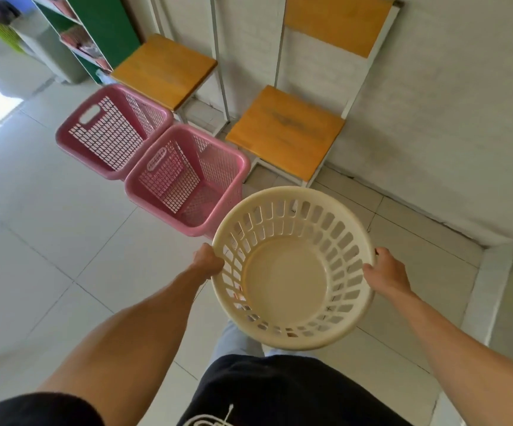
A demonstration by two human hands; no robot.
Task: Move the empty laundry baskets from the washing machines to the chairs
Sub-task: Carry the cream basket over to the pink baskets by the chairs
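Observation:
I carry a round cream laundry basket (286, 287), empty, above the tiled floor. My left hand (207, 261) grips its left rim and my right hand (387, 273) grips its right rim. Two empty pink square baskets stand on the floor ahead: the nearer pink basket (187, 179) just left of the cream one, the farther pink basket (110, 130) behind it. Two chairs with orange wooden seats stand against the white wall: the right chair (286, 133) directly beyond the cream basket, the left chair (163, 70) farther back.
A green and white shelf unit (86, 32) stands at the back left beside a grey bin (55, 53). The white wall (449, 118) runs along the right. White floor tiles (49, 241) spread to the left.

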